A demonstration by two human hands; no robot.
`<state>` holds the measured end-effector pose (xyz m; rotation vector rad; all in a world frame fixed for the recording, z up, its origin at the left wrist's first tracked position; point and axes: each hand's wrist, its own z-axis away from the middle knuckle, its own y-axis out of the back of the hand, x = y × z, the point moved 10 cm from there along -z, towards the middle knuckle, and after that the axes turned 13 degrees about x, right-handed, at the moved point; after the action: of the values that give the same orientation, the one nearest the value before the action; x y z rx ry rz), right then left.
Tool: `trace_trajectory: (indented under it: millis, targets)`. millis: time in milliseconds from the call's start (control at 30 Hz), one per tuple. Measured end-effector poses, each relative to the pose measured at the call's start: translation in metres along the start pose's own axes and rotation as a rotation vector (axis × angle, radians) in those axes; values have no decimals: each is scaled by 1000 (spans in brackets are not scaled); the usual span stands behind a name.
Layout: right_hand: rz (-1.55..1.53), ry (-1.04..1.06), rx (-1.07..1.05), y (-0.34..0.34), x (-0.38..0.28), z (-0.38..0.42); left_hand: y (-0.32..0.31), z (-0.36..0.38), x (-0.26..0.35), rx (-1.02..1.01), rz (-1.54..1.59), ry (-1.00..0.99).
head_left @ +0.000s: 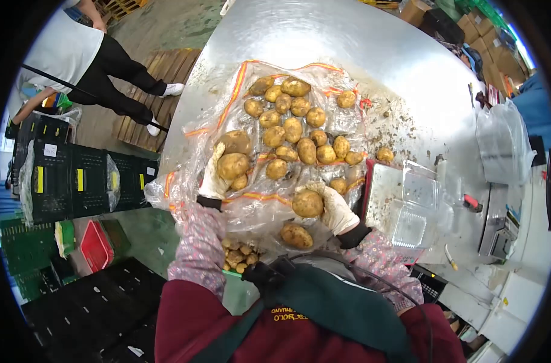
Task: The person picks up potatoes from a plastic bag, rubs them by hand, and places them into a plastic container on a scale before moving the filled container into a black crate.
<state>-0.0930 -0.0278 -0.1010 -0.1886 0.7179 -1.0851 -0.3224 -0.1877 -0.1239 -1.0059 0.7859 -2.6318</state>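
My left hand (212,176), in a whitish glove, curls around the left side of a large potato (233,166). Another big potato (237,142) sits just beyond it, against the fingertips. A white glove also covers my right hand (337,209), closed around a round potato (307,203). Between and beyond the hands, several potatoes (293,129) lie on a clear plastic bag (227,109) with orange-yellow stripes. Close to my body, one more potato (296,235) rests on the plastic.
Under the bag is a metal table (275,30) with scattered soil. A scale (381,193) stands at right with clear plastic boxes (410,222) on and beside it. Below the near edge are small potatoes (239,255). Black crates (75,175) and another person (115,66) are at left.
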Motion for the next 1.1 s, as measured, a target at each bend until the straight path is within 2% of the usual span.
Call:
trace_trajectory:
  millis: [67,133,167,333,400,433,533,633,667,733,767,800,833,867,900,933,1000,1067,1100]
  targets:
    - [71,86,-75,-10,-8,3,-22,36,-15,-67,163,59]
    - [593,677,-301,-43,-37,26,-35,46,-24,-44,174,27]
    - [353,252,-215,-44,-20,22,-41,51,-28,-20,188,-5]
    - [359,367,-221,-69,-28,55,-98,102,-42,-42,-30,-166]
    - [258,530,-253,-78,-53,83,-114,113,-43,-101,-100,-256]
    - [247,513,-281,-78,-56,87,-121,117,-42,-100,-126,-343]
    - [259,507,-283,-58,-55,84,-125,116,-60,-71,-134,-424]
    - [206,528,-268,-44,-69,103,-157,141,-62,-86,-159,-494]
    - [173,538,-262,-38,-74,110,-162,143,-66,-103,-164,-481]
    - [160,571,-239,-19,-87,126,-177,136,-96,-225,39,-127]
    - [173,580,-165,2,-93,133,-188,137,-93,-277,50,-233]
    - [184,586,-88,20,-102,144,-172,117,-95,-163,80,-212]
    - [235,649,-17,40,-120,166,-163,106,-102,-162,126,-140]
    - [339,736,192,82,-131,174,-159,104,-109,-156,172,-73]
    - [333,739,302,108,-142,191,-154,100,-116,-166,168,-58]
    - [325,735,405,133,-152,208,-136,93,-120,-99,105,-133]
    - [283,750,435,184,-158,216,-126,94,-121,-29,38,-214]
    - [330,740,459,217,-158,218,-144,107,-150,-117,143,50]
    - [310,712,417,227,-155,212,-146,112,-155,-90,113,60]
